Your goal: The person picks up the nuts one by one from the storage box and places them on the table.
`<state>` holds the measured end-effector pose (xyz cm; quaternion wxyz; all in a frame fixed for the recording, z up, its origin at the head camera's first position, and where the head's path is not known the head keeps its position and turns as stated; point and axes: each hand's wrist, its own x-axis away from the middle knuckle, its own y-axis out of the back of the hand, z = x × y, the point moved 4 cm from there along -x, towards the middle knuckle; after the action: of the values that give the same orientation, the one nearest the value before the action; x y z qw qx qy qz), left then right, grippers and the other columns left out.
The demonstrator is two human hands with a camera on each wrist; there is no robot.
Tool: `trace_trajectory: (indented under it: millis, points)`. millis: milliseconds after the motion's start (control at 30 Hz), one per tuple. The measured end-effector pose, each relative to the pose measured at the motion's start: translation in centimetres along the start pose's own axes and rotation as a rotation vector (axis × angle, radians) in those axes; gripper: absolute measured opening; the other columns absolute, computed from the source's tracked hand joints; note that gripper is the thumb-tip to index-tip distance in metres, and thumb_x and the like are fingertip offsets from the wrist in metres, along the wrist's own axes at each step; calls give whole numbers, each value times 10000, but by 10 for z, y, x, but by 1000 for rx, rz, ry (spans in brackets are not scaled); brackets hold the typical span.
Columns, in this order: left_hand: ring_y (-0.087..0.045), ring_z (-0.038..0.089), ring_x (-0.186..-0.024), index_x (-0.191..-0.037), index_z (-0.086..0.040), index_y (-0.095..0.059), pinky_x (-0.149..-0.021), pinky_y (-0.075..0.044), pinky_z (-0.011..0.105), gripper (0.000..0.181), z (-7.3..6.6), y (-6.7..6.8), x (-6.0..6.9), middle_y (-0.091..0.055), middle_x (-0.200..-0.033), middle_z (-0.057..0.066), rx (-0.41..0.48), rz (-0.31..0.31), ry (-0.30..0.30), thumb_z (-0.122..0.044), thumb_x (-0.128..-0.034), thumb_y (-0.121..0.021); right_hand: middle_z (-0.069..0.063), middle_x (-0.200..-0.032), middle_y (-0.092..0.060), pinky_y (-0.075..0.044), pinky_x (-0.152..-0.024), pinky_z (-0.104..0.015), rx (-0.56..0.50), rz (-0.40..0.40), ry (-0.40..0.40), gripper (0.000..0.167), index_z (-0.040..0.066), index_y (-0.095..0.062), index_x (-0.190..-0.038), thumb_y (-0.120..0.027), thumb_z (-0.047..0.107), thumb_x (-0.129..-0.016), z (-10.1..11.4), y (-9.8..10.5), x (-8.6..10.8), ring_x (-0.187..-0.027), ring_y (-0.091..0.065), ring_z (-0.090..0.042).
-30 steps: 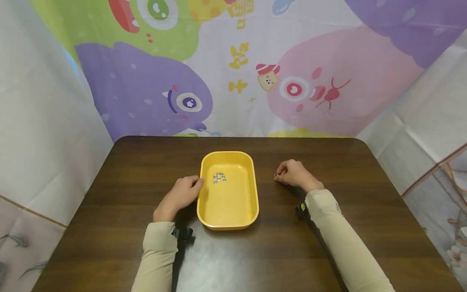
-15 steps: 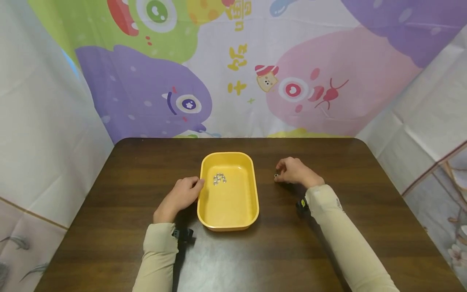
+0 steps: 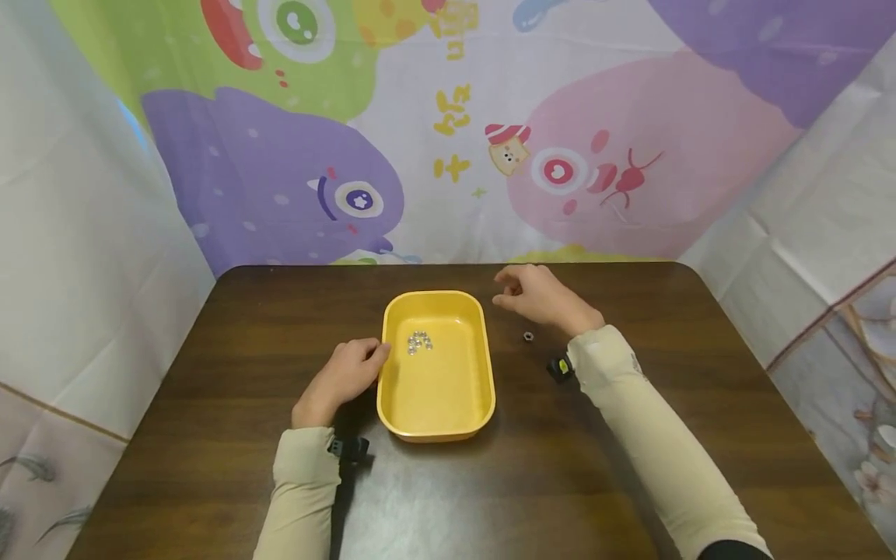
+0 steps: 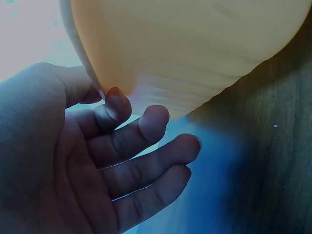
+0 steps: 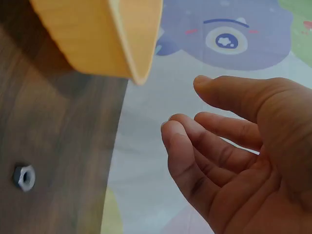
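The yellow tray (image 3: 448,404), long axis running 12 to 6 o'clock, sits at 3 o'clock from the left hand (image 3: 344,372), which pinches its rim; the right hand (image 3: 542,298), thumb and fingertips apart, has a nut (image 3: 528,337) at 7 o'clock on the desk (image 3: 518,482).

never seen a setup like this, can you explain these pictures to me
There is no machine, only a person's bare left hand and right hand. The wide view comes from a camera on the head; the two close ones come from cameras on the wrists. On the brown table stands a yellow tray with a cluster of small shiny pieces inside, and a loose metal nut lies to its right. The left hand has its grip on the tray's left rim; the right hand hovers and holds nothing.
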<state>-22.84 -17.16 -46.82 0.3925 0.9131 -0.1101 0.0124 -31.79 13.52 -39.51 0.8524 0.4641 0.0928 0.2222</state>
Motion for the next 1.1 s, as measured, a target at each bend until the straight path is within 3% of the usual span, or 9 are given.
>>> trace_trajectory:
  millis: [233,467,800,1000,1100]
  points:
    - [-507,193,-621,-832,-90,-580,-611,-415,302,358,2,0,0,-564,-717,61,-11,-3,-16,-316,-1087,-470,-136,-1186,-699,-562,-907,-436,-37,5,39,363,24,-640,-1309,-642,245,-1022,25,-6,-11,-1059,-671,-272]
    - [-494,194,-606,-823,-83,-575,-595,-406,306,360,1,2,-2,-552,-700,63,-1,-4,-19,-310,-1084,-473,-114,-1157,-704,-579,-865,-390,-53,13,55,343,32,-648,-1298,-637,245,-1030,42,-18,-23,-1018,-684,-244]
    - [-491,198,-597,-814,-93,-567,-600,-412,316,365,1,0,-3,-554,-697,59,-3,2,-28,-324,-1083,-485,-104,-1120,-722,-574,-854,-375,-64,13,78,324,43,-671,-1266,-660,250,-1017,50,-39,-34,-987,-693,-229]
    - [-496,198,-605,-815,-96,-569,-605,-417,316,376,1,-1,-3,-552,-702,58,-1,10,-21,-345,-1084,-483,-117,-1074,-723,-582,-759,-316,-96,25,86,333,19,-670,-1264,-671,234,-1010,52,-53,-39,-834,-716,-188]
    - [-499,202,-606,-815,-92,-574,-601,-420,319,373,1,-1,-3,-555,-704,63,-1,8,-12,-335,-1084,-489,-117,-1066,-724,-576,-760,-310,-107,19,85,337,13,-671,-1262,-674,234,-1007,54,-59,-42,-832,-708,-184]
